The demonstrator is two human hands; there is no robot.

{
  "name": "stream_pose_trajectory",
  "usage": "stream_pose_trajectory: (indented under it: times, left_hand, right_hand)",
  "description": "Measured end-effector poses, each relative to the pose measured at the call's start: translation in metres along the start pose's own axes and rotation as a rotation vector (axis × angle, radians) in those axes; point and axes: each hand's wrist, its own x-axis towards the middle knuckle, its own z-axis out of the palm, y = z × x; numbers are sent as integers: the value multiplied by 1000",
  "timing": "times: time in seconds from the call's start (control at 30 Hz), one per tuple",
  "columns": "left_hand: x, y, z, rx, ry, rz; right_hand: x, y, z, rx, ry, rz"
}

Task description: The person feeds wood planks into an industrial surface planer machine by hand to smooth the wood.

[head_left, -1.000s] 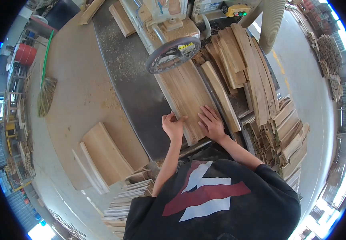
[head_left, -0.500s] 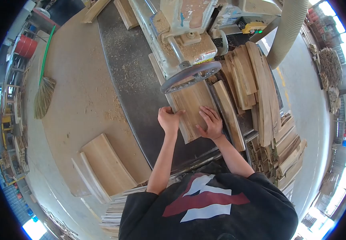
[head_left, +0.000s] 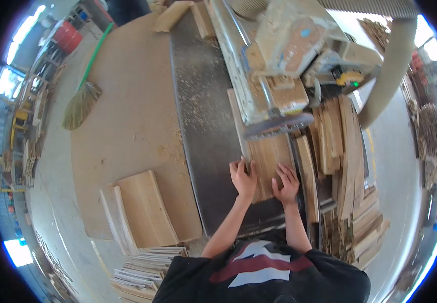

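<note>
A wooden board [head_left: 268, 154] lies on the dark machine table [head_left: 208, 166], its far part hidden beneath the woodworking machine's handwheel [head_left: 279, 126]. My right hand [head_left: 286, 186] rests on the near right part of the board, fingers stretched out and apart. At the board's left edge is my left hand [head_left: 243, 179], its thumb and fingers apart. A narrow wooden strip [head_left: 235, 113] runs along the machine's left side, its near end close to my left fingertips.
Stacked wood pieces [head_left: 347, 151] stand right of the machine, beside a thick hose [head_left: 392, 81]. On the left, a brown side table [head_left: 127, 121] carries a wide board [head_left: 147, 207] and sawdust. A green-handled broom [head_left: 83, 103] is beyond it. Thin strips [head_left: 142, 272] are piled nearby.
The board has slid farther forward under the machine, with both hands moving along it. My left thumb and fingers have spread apart. The camera view has also shifted.
</note>
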Motion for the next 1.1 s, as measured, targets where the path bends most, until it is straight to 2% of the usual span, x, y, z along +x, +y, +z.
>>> stream_pose_trajectory:
  times: [0.03,0.1,0.2,0.3,0.4,0.57,0.7,0.83,0.93,1.07,1.1]
  left_hand:
    - [5,-5,-7,5,33,9]
    - [26,-20,-18,-254,-119,-107]
    - [99,-50,-32,123,-44,271]
    - [210,-75,-17,395,-51,337]
    - [350,-104,30,603,-60,325]
    - [575,-123,105,657,83,220]
    - [688,-130,143,675,109,268]
    - [739,-134,164,808,57,308]
    - [730,-120,153,744,16,264]
    - [698,-115,114,776,39,321]
    - [685,-108,102,778,-47,298]
  right_hand:
    - [-2,2,0,-3,-11,1]
    - [-2,5,3,-10,-19,-20]
    - [-3,10,5,-24,-13,-48]
    - [1,9,3,-11,-52,-31]
    - [-11,14,7,-23,-103,11]
    - [-29,25,12,-148,-140,30]
    - [-11,28,20,-223,-166,10]
    - [-6,26,24,-286,-190,16]
    - [-8,21,20,-308,-197,17]
    - [-12,12,16,-318,-156,-8]
    - [-14,11,15,-324,-140,-18]
